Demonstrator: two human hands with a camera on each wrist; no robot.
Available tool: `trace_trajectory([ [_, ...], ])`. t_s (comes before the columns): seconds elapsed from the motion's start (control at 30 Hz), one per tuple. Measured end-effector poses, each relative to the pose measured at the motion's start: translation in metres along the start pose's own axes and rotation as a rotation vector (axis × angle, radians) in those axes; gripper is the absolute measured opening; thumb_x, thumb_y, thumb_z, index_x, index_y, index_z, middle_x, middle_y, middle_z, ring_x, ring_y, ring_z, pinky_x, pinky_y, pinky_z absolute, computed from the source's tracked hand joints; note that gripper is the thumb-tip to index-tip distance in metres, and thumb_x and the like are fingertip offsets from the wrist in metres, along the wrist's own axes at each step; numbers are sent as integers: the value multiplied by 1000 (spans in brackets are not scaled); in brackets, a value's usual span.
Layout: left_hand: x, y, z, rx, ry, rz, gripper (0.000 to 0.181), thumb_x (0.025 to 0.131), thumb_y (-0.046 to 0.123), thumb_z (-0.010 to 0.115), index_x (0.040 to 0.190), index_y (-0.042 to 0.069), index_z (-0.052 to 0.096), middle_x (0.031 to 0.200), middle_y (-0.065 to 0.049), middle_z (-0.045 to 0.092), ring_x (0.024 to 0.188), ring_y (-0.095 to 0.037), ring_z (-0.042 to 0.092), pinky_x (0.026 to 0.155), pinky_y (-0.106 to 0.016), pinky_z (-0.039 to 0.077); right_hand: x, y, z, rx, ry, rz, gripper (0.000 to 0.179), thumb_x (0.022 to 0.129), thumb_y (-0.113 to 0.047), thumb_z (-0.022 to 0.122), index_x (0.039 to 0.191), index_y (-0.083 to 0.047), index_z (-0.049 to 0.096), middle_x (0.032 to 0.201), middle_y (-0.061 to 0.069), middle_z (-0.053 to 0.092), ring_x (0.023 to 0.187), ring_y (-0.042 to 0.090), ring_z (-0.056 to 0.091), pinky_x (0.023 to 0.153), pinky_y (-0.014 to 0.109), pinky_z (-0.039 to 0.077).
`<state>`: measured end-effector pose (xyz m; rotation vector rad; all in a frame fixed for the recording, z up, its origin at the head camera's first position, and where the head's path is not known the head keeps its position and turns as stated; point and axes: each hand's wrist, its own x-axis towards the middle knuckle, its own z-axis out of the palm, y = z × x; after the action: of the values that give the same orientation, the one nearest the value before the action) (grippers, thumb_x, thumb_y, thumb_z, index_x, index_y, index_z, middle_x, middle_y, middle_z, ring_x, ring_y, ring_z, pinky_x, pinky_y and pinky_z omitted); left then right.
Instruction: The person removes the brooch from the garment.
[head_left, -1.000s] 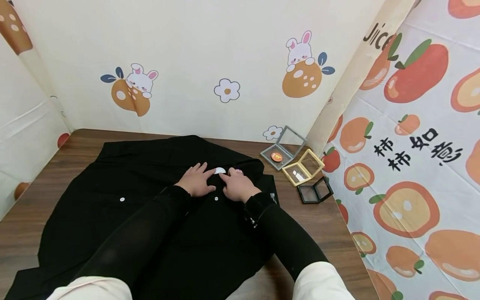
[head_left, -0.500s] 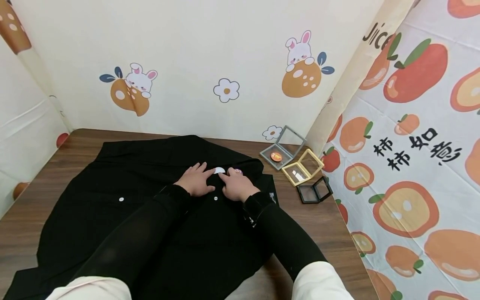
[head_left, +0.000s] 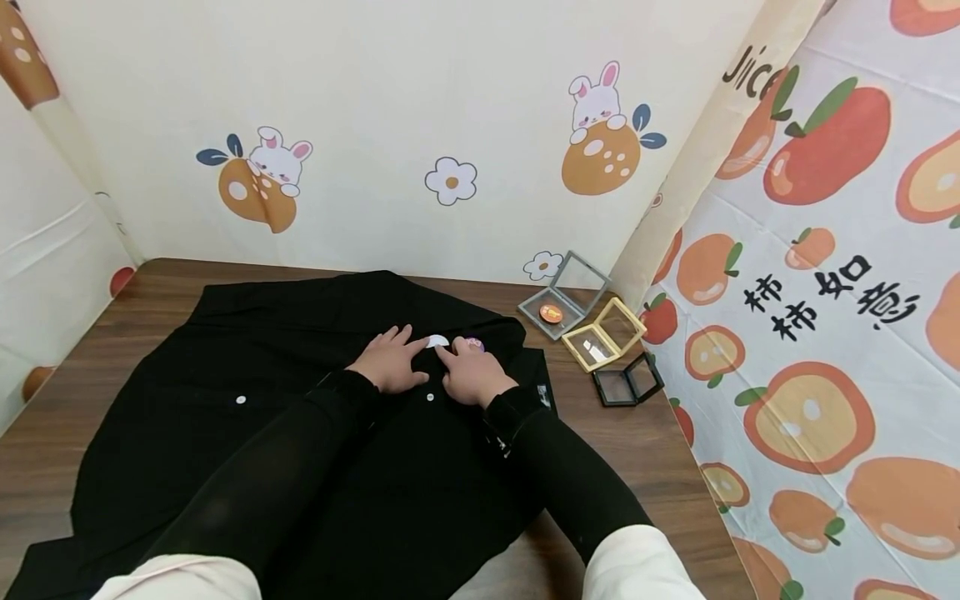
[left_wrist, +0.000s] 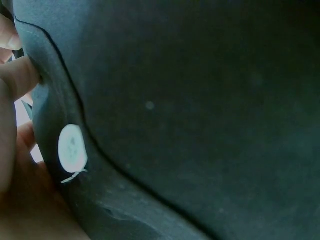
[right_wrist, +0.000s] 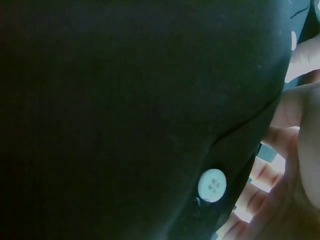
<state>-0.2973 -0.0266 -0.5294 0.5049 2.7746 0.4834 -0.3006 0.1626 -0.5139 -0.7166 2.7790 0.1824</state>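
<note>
The white piece (head_left: 437, 341), longer crosswise, is closely flanked by the left hand (head_left: 386, 362), spread wide, and the right hand (head_left: 476, 374), whose hold cannot be told

Bold black Chinese characters (head_left: 829, 284) reading 柿柿如意 stand in a staggered group on the fruit-printed white cloth (head_left: 900, 392) at right. Above them, dark slanted lettering (head_left: 750, 73) that appears to read "Jiice" runs along the cream strip (head_left: 720, 129) at the corner, its final letter close against a printed fruit. Marks on the orange disc (head_left: 551, 314) in the grey frame (head_left: 566, 327) are too small to read.
</note>
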Motion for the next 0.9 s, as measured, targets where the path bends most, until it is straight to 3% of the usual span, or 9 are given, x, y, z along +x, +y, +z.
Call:
trace_trajectory([
  [0.33,-2,1,-3,-2,-4,4,71,102,43,62,162,15,35,167,-25,19,153,-47,13,123,-60,12,0,-3,-4,-6,-23,6,59,107,-32,48,164,-27,32,124,4,46,90,16,51,69,30,47],
  [0.9,-3,3,-3,13,-11,3,73,103,45,61,163,16,33,168,-25,18,154,-45,13,123,-59,13,-4,0,3,-21,7,-12,61,107,-32,46,165,-28,27,126,5,45,93,17,50,72,31,46],
])
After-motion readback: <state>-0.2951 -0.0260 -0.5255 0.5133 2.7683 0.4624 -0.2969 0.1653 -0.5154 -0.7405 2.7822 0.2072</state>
